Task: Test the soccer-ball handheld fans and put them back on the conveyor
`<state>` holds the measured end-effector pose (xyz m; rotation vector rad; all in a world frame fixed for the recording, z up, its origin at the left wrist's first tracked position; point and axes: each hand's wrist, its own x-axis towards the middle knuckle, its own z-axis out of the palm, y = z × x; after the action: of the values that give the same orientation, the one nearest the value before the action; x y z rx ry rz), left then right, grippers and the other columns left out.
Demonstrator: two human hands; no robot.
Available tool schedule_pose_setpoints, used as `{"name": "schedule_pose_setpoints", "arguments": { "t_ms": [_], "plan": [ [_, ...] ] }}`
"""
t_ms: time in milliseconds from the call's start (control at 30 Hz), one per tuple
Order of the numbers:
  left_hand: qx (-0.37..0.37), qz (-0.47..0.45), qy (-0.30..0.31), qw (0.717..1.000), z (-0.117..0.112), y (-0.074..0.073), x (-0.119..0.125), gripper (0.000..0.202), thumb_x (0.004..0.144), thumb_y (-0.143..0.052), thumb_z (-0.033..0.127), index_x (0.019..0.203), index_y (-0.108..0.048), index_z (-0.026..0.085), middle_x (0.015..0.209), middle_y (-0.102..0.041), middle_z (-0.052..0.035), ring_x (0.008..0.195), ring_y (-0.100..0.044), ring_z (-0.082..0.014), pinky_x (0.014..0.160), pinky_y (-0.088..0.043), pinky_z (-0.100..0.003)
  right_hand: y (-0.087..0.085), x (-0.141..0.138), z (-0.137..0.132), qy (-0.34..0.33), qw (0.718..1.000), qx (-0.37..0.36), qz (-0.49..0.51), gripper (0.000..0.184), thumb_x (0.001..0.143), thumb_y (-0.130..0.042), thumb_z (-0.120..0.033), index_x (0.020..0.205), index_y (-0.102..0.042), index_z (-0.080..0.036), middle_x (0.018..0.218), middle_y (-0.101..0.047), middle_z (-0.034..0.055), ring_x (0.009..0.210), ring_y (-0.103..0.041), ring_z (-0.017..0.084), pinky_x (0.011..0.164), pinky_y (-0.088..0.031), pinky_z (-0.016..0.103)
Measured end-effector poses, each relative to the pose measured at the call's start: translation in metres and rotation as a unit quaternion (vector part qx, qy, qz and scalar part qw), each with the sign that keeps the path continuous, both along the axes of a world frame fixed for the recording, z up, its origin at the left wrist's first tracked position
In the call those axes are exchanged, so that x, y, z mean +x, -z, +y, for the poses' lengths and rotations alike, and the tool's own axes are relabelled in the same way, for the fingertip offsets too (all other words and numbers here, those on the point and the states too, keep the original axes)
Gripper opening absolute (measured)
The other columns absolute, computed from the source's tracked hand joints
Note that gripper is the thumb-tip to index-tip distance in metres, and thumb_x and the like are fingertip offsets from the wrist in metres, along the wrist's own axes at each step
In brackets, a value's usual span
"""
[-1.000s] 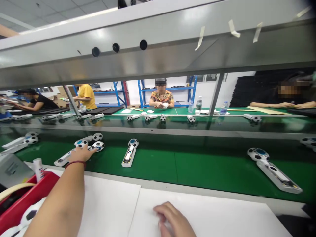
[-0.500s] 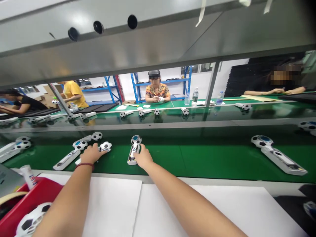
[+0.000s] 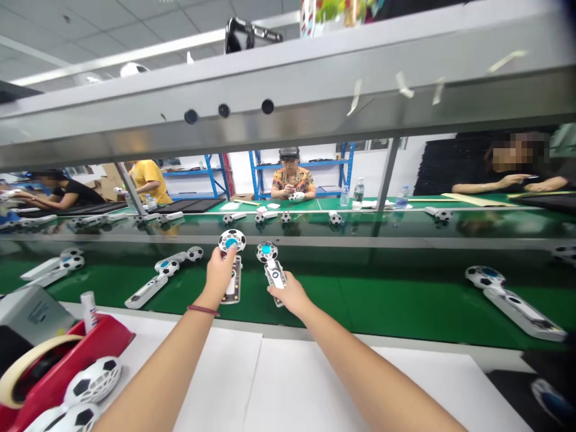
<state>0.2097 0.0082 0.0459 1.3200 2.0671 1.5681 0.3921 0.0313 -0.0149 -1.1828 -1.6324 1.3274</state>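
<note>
My left hand [image 3: 219, 273] is closed around the neck of a white handheld device with a round football-patterned head [image 3: 233, 235]. A blue disc shows on that head under my thumb, and the handle below lies open with parts inside. Beside it, my right hand [image 3: 291, 295] grips the handle of a second football-patterned device [image 3: 267, 251], also with a blue disc and an exposed handle. Both are held upright over the green belt [image 3: 373, 300], heads pointing away from me. Farther left on the belt lies a similar device [image 3: 148, 288], with another partly behind it.
White sheets [image 3: 216, 360] cover the near bench. A red bin [image 3: 108, 336] with a tape roll [image 3: 27, 366] and a marker [image 3: 89, 309] stands at left, near football-patterned shells [image 3: 96, 381]. Another device [image 3: 522, 306] lies right. A metal shelf [image 3: 315, 90] spans overhead; people sit across.
My left hand has moved right, bringing a device up beside the other one. My right hand and its device have shifted slightly right. The view has tilted up, showing the shelf top.
</note>
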Motion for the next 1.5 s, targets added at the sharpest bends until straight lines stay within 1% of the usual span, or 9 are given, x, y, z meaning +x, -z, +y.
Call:
{"name": "schedule_pose_setpoints", "arguments": {
  "t_ms": [133, 267, 367, 500, 633, 733, 800, 1000, 1500],
  "plan": [
    [0.052, -0.211, 0.15, 0.964, -0.026, -0.01, 0.068, 0.046, 0.074, -0.038, 0.06, 0.097, -0.042, 0.022, 0.073, -0.06, -0.0032, 0.07, -0.065, -0.0244, 0.063, -0.053, -0.037, -0.026, 0.056, -0.034, -0.027, 0.992, -0.002, 0.121, 0.045, 0.074, -0.058, -0.033, 0.112, -0.037, -0.021, 0.106, -0.06, 0.004, 0.09, -0.062, 0.017, 0.076, -0.05, 0.03],
    [0.064, -0.328, 0.232, 0.913, -0.056, -0.006, 0.119, 0.048, 0.064, -0.057, 0.057, 0.095, -0.044, 0.023, 0.08, -0.062, -0.0038, 0.075, -0.065, -0.0248, 0.064, -0.054, -0.037, -0.045, 0.095, -0.067, -0.052, 0.956, -0.11, 0.269, 0.049, 0.073, -0.06, -0.051, 0.107, -0.044, -0.02, 0.094, -0.062, 0.0036, 0.077, -0.063, 0.017, 0.066, -0.05, 0.029],
    [0.06, -0.359, 0.26, 0.894, -0.071, 0.002, 0.142, 0.053, 0.06, -0.067, 0.051, 0.1, -0.045, 0.026, 0.089, -0.062, -0.0024, 0.081, -0.063, -0.0243, 0.064, -0.053, -0.035, -0.043, 0.115, -0.085, -0.002, 0.955, -0.091, 0.281, 0.054, 0.068, -0.064, -0.056, 0.104, -0.048, -0.02, 0.089, -0.062, 0.0026, 0.07, -0.061, 0.016, 0.065, -0.049, 0.028],
    [0.035, -0.353, 0.279, 0.892, -0.078, 0.025, 0.163, 0.058, 0.059, -0.072, 0.047, 0.105, -0.046, 0.025, 0.1, -0.06, -0.0036, 0.092, -0.06, -0.0247, 0.072, -0.05, -0.033, -0.021, 0.138, -0.095, 0.091, 0.957, 0.014, 0.275, 0.06, 0.065, -0.061, -0.064, 0.101, -0.049, -0.018, 0.093, -0.062, 0.0062, 0.074, -0.061, 0.02, 0.067, -0.05, 0.032],
    [0.007, -0.32, 0.301, 0.898, -0.085, 0.069, 0.168, 0.071, 0.056, -0.077, 0.041, 0.114, -0.041, 0.023, 0.12, -0.054, -0.0078, 0.109, -0.052, -0.0251, 0.091, -0.041, -0.035, 0.015, 0.158, -0.1, 0.073, 0.946, 0.064, 0.31, 0.068, 0.06, -0.068, -0.063, 0.107, -0.045, -0.02, 0.113, -0.056, 0.0092, 0.103, -0.055, 0.026, 0.083, -0.046, 0.035],
    [-0.057, -0.289, 0.347, 0.89, -0.097, 0.099, 0.162, 0.064, 0.061, -0.075, 0.043, 0.11, -0.041, 0.019, 0.113, -0.058, -0.0126, 0.106, -0.054, -0.0273, 0.094, -0.038, -0.039, 0.037, 0.164, -0.107, -0.014, 0.965, -0.004, 0.263, 0.065, 0.061, -0.074, -0.052, 0.108, -0.042, -0.022, 0.11, -0.057, 0.0077, 0.096, -0.058, 0.023, 0.082, -0.046, 0.035],
    [-0.078, -0.317, 0.37, 0.87, -0.105, 0.109, 0.16, 0.058, 0.067, -0.071, 0.045, 0.109, -0.04, 0.019, 0.101, -0.062, -0.011, 0.096, -0.059, -0.0272, 0.089, -0.042, -0.041, 0.045, 0.164, -0.112, -0.043, 0.966, -0.061, 0.248, 0.06, 0.065, -0.073, -0.048, 0.107, -0.04, -0.021, 0.098, -0.06, 0.0061, 0.085, -0.061, 0.02, 0.078, -0.047, 0.037],
    [-0.11, -0.449, 0.411, 0.786, -0.115, 0.095, 0.164, 0.065, 0.066, -0.074, 0.032, 0.116, -0.031, 0.025, 0.086, -0.061, -0.0037, 0.077, -0.061, -0.024, 0.074, -0.049, -0.043, 0.046, 0.16, -0.115, -0.073, 0.913, -0.181, 0.358, 0.064, 0.064, -0.076, -0.038, 0.107, -0.033, -0.022, 0.087, -0.06, 0.002, 0.076, -0.062, 0.019, 0.076, -0.048, 0.04],
    [-0.177, -0.427, 0.386, 0.799, -0.115, 0.084, 0.163, 0.065, 0.067, -0.072, 0.028, 0.119, -0.034, 0.025, 0.088, -0.059, -0.0037, 0.077, -0.06, -0.023, 0.068, -0.049, -0.037, 0.038, 0.163, -0.114, -0.076, 0.91, -0.23, 0.337, 0.066, 0.062, -0.076, -0.026, 0.113, -0.035, -0.022, 0.092, -0.059, 0.0015, 0.078, -0.061, 0.018, 0.075, -0.046, 0.036]
  ]
}}
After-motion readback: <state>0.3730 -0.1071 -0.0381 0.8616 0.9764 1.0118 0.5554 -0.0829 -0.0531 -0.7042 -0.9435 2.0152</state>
